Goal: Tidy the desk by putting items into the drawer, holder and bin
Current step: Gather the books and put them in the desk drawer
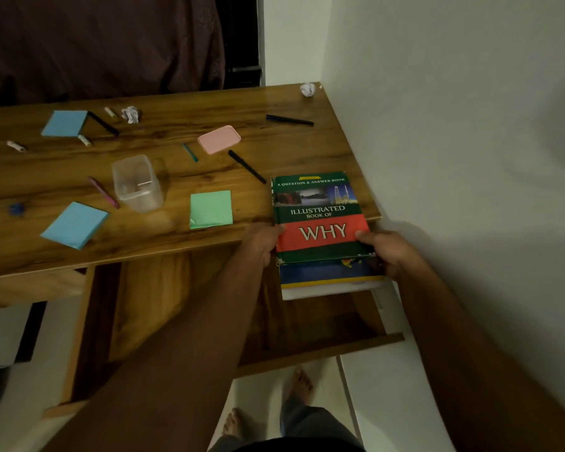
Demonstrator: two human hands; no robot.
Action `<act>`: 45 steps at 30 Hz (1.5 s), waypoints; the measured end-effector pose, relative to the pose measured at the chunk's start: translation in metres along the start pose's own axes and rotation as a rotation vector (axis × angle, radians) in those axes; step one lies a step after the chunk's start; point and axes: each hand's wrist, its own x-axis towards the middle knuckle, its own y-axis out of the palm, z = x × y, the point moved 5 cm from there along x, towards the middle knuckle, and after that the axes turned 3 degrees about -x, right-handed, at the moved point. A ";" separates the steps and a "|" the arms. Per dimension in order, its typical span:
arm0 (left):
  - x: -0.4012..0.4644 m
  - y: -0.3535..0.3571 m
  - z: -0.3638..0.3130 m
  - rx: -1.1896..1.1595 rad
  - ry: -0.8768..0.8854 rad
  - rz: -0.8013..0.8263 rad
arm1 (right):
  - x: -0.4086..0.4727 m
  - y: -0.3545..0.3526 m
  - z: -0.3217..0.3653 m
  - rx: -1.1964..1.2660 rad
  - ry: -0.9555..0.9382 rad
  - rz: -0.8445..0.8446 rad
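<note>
Book stack (322,223) is gripped at both sides, left hand (261,241) and right hand (388,252) fingers curled round its edges, half off the desk (177,230) edge over the open drawer (307,347); the misaligned lower book (330,277) could be dropped if grip is loosened.

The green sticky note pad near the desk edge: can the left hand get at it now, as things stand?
Probably not right away. The left hand grips the stack of books together with the right hand. The green sticky note pad lies close by, uncovered, so once freed it looks reachable.
</note>
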 end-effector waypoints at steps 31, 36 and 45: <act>-0.056 -0.070 0.103 -0.064 -0.216 0.169 | -0.088 0.046 -0.058 -0.275 0.152 0.019; -0.024 -0.070 0.098 -0.075 -0.205 0.099 | -0.061 0.064 -0.044 -0.206 0.139 0.006; 0.035 -0.047 0.104 -0.061 -0.170 0.042 | -0.011 0.072 -0.063 -0.130 0.158 -0.075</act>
